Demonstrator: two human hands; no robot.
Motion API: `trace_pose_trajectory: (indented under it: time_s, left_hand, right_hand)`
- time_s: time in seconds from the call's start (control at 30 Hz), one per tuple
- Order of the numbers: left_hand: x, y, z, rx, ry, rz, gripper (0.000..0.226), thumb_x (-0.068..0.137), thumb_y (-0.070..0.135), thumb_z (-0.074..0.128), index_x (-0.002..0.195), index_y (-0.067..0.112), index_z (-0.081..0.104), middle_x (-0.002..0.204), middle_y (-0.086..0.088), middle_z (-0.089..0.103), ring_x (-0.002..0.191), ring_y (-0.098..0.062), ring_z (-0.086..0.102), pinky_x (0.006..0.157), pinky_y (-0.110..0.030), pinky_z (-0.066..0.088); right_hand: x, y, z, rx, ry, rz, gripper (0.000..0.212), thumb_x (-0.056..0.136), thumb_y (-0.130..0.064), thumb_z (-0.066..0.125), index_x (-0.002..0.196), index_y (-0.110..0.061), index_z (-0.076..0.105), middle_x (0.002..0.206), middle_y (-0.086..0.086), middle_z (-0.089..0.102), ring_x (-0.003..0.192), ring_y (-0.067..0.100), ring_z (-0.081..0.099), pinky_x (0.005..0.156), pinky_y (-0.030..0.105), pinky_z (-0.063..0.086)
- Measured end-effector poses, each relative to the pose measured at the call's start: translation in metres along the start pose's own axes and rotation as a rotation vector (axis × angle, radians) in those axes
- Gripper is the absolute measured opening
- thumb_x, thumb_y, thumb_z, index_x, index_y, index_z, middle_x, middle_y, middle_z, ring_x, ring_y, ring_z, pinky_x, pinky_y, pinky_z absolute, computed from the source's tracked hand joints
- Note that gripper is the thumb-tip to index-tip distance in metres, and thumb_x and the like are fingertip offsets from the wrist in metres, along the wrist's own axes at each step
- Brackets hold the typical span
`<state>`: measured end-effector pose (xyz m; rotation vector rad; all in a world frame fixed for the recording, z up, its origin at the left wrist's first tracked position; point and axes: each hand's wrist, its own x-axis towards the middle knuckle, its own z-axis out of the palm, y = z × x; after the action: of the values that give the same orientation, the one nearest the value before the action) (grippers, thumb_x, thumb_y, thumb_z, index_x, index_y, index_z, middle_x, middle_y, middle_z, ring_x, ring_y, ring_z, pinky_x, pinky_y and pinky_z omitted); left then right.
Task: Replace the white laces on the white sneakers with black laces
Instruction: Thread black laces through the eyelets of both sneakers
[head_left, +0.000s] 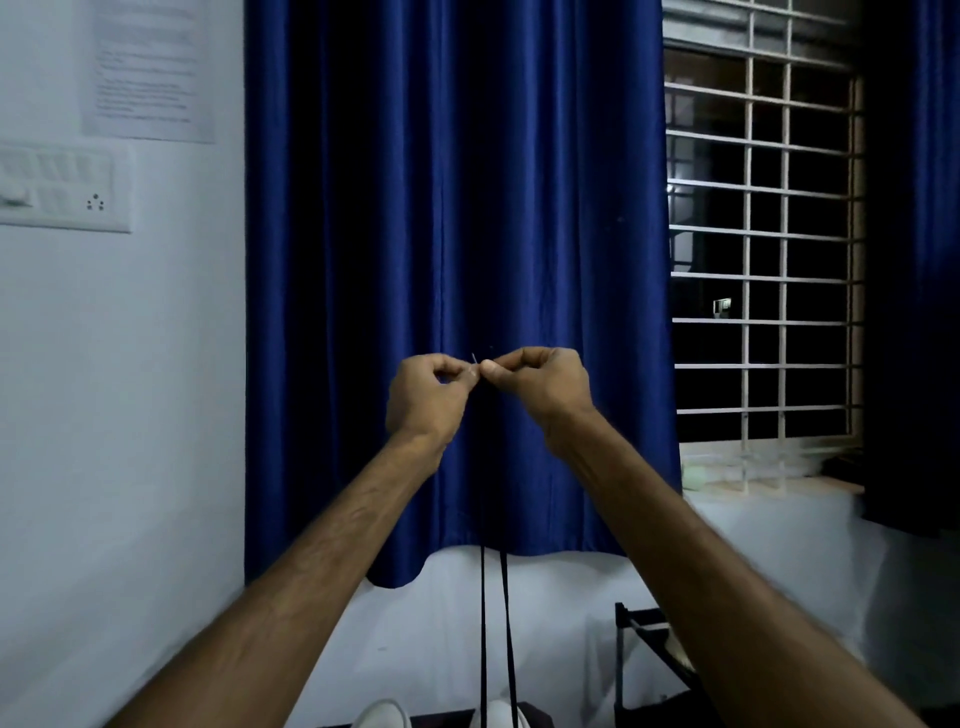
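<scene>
Both my hands are raised in front of a blue curtain. My left hand (427, 391) and my right hand (540, 379) meet fingertip to fingertip, each pinching an end of the black lace (506, 623). Its two strands hang straight down side by side to the bottom edge of the view. The tips of two white sneakers (383, 714) show there; the right sneaker (496, 713) sits right under the strands. Against the dark curtain the upper part of the lace is hard to make out.
A blue curtain (452, 234) hangs straight ahead. A barred window (763, 234) with a sill is to the right. A white wall with a switchboard (65, 189) and a paper sheet is on the left. A black rack (652, 670) stands low right.
</scene>
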<state>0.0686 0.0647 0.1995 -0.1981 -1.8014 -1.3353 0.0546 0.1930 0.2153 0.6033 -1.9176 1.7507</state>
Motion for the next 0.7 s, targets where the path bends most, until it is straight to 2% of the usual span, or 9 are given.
trace_pose_trajectory:
  time_s: [0.03,0.1,0.23,0.4,0.5,0.57,0.6,0.7]
  left_hand:
    - [0.002,0.0,-0.001,0.01,0.004,0.012,0.01,0.088,0.025,0.07,0.088,0.016,0.074,0.087,0.006,0.073,0.084,-0.009,0.069,0.076,-0.031,0.058]
    - [0.003,0.001,-0.002,0.013,-0.004,0.021,0.011,0.09,0.025,0.068,0.09,0.016,0.074,0.09,0.006,0.073,0.088,-0.008,0.068,0.081,-0.031,0.057]
    - [-0.002,0.001,-0.004,-0.043,-0.021,0.057,0.013,0.091,0.027,0.066,0.088,0.018,0.074,0.084,0.006,0.071,0.075,-0.008,0.063,0.074,-0.032,0.055]
    - [-0.003,0.0,-0.009,-0.096,-0.073,0.072,0.01,0.091,0.027,0.067,0.087,0.02,0.074,0.08,0.01,0.07,0.069,0.0,0.06,0.08,-0.03,0.053]
    - [-0.002,0.002,-0.011,-0.098,-0.116,0.085,0.009,0.091,0.027,0.067,0.087,0.021,0.073,0.081,0.009,0.07,0.068,0.003,0.062,0.072,-0.024,0.051]
    - [-0.002,0.003,-0.014,-0.108,-0.161,0.077,0.01,0.091,0.027,0.066,0.087,0.021,0.072,0.084,0.006,0.071,0.067,0.0,0.061,0.065,-0.025,0.052]
    - [-0.001,0.004,-0.016,-0.113,-0.184,0.075,0.01,0.09,0.028,0.067,0.087,0.02,0.072,0.085,0.004,0.071,0.067,-0.004,0.06,0.064,-0.027,0.052]
    - [0.001,0.002,-0.02,-0.115,-0.23,0.078,0.01,0.089,0.029,0.067,0.086,0.021,0.072,0.076,0.009,0.069,0.063,-0.005,0.057,0.059,-0.024,0.05]
  right_hand:
    - [0.001,-0.002,0.0,0.009,0.003,-0.001,0.01,0.077,-0.024,0.079,0.08,-0.015,0.075,0.083,-0.003,0.074,0.087,0.007,0.068,0.073,0.018,0.051]
    - [0.002,-0.005,0.001,0.038,-0.016,0.003,0.011,0.077,-0.023,0.079,0.082,-0.013,0.075,0.083,-0.003,0.074,0.088,0.007,0.069,0.075,0.018,0.051]
    - [0.0,-0.004,-0.001,0.078,-0.03,0.014,0.013,0.075,-0.02,0.08,0.084,-0.011,0.075,0.085,-0.001,0.075,0.089,0.008,0.069,0.08,0.019,0.052]
    - [0.002,-0.004,-0.005,0.092,-0.066,0.028,0.012,0.074,-0.017,0.08,0.084,-0.011,0.075,0.087,0.0,0.075,0.091,0.009,0.07,0.08,0.02,0.049]
    - [0.0,-0.006,-0.008,0.101,-0.123,0.022,0.011,0.076,-0.016,0.078,0.085,-0.011,0.075,0.088,0.001,0.075,0.09,0.006,0.069,0.088,0.022,0.05]
    - [-0.004,-0.009,-0.011,0.111,-0.176,0.052,0.009,0.079,-0.016,0.075,0.087,-0.012,0.074,0.087,-0.003,0.074,0.083,-0.004,0.067,0.078,0.017,0.047]
    - [-0.005,-0.011,-0.013,0.115,-0.199,0.086,0.009,0.08,-0.017,0.075,0.087,-0.013,0.074,0.089,-0.005,0.074,0.084,-0.004,0.066,0.076,0.018,0.044]
    - [-0.006,-0.009,-0.016,0.098,-0.24,0.158,0.01,0.079,-0.021,0.076,0.087,-0.016,0.075,0.092,-0.007,0.075,0.1,0.006,0.063,0.085,0.031,0.044]
